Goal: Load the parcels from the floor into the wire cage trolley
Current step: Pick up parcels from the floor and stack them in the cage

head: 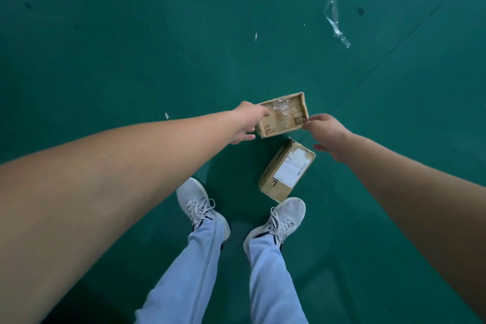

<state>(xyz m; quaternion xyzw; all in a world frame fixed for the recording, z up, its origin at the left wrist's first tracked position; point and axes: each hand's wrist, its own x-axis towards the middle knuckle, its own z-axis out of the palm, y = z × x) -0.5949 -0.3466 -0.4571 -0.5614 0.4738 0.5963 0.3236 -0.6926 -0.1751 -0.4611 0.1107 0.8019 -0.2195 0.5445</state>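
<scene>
Both hands — left hand (pixel 246 123), right hand (pixel 327 134) — grip the far parcel (pixel 282 116) by its ends. The near parcel (pixel 286 169) lies on the green floor (pixel 131 47).

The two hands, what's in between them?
In the head view, a taped cardboard parcel sits between the left hand and the right hand. Each hand is at one end of it. A second labelled parcel lies nearer the shoes.

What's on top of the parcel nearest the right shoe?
A white shipping label with a barcode sits on the near parcel, plus tape near its far end. Nothing else rests on it. Its underside against the green floor is hidden.
</scene>
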